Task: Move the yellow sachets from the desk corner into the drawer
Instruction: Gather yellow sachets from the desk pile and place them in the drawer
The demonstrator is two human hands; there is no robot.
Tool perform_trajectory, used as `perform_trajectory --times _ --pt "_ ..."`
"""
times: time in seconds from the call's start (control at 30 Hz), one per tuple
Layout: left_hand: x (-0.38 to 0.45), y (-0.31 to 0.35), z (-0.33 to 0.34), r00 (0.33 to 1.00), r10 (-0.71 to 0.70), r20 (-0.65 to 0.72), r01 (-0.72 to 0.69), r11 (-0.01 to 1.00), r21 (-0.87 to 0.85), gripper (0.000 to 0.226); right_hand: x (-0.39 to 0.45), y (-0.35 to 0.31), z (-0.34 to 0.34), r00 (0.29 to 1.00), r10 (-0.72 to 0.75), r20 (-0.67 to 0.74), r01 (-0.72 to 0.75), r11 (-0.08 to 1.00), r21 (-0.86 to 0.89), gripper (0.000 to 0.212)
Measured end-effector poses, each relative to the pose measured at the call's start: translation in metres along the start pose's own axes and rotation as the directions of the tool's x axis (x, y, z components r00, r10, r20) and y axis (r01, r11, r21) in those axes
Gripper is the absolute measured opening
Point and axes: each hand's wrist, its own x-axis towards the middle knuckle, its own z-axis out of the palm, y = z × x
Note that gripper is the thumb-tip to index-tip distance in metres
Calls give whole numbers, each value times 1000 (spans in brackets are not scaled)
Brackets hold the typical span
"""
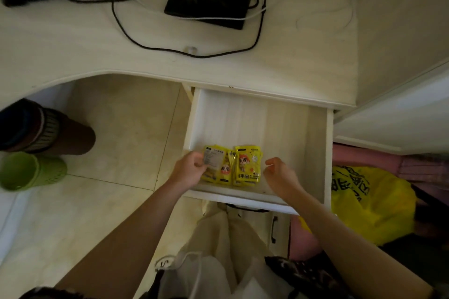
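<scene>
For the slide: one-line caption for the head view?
Left hand grips yellow sachets in the open drawer; right hand empty.

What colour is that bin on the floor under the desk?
Green: the perforated bin lies tipped on the floor at the left of the head view.

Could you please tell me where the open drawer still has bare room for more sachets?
The drawer is bare behind the yellow sachets and rightward to its wall. The front left is crowded: left hand on the sachets.
</scene>
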Motion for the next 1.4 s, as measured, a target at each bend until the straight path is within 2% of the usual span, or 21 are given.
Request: perform_trajectory --times 0.13,0.23,0.4,0.53,0.63,0.77,1.0,1.4 --pt "-39 -13 -12 989 119 -90 -108 987 118 26 -22 -24 7 972 -230 35 232 947 -223 33" --pt "-62 -31 -20 984 133 -116 -117 984 136 26 -37 -50 21 933 -342 112 360 873 -330 30" --pt "-93 -66 -38 964 18 -266 -4 999 54 24 -59 -97 55 858 -458 231 511 722 -467 25" --pt "-112 -100 -50 932 -81 -352 62 996 -64 23 -76 -129 91 796 -502 338 605 649 -461 29" --pt "-125 -133 -61 914 -150 -376 114 986 -118 23 -87 -156 125 734 -540 411 678 554 -483 34" --pt "-142 -181 -92 894 -169 -414 141 985 -98 25 -103 -197 173 687 -551 473 726 492 -481 34" --pt "-150 -256 -165 837 -191 -513 191 980 -52 26 -126 -275 257 643 -595 482 763 442 -472 33" --pt "-106 -312 -304 736 -251 -629 209 968 -141 23 -108 -418 316 569 -686 454 813 384 -439 35"
